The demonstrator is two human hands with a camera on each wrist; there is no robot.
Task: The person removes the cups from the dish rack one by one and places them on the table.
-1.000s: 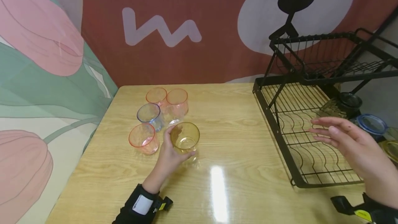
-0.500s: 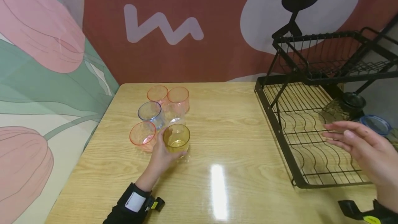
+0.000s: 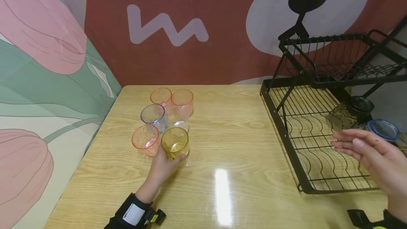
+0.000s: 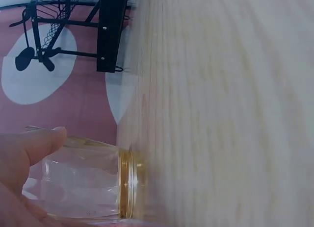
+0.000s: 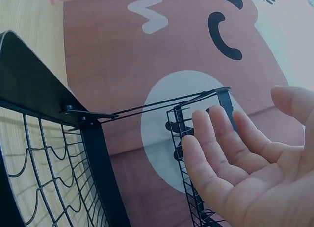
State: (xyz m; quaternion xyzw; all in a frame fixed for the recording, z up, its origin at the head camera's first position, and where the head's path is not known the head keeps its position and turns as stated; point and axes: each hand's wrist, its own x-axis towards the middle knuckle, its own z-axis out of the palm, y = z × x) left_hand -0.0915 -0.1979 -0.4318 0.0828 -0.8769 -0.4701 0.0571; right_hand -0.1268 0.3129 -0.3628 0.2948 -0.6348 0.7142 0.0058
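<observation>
Gripping yellow glass (image 3: 175,142) upright in L hand (image 3: 161,167) w/ thumb opposed to fingers around sidewall, prob. to leave rim free and base level; located at tabletop (image 3: 241,133), well left of dish rack (image 3: 286,140), likely seated but hard to confirm. Grouped w/ pink glasses (image 3: 146,142), blue-rimmed glass (image 3: 155,116) and clear glass (image 3: 178,117) on same side of rack, apparently packed close to save space. Suspended near rack's front right, w/ fingers loosely extended and w/o load: R hand (image 3: 378,158), apparently to avoid obstructing work.
</observation>
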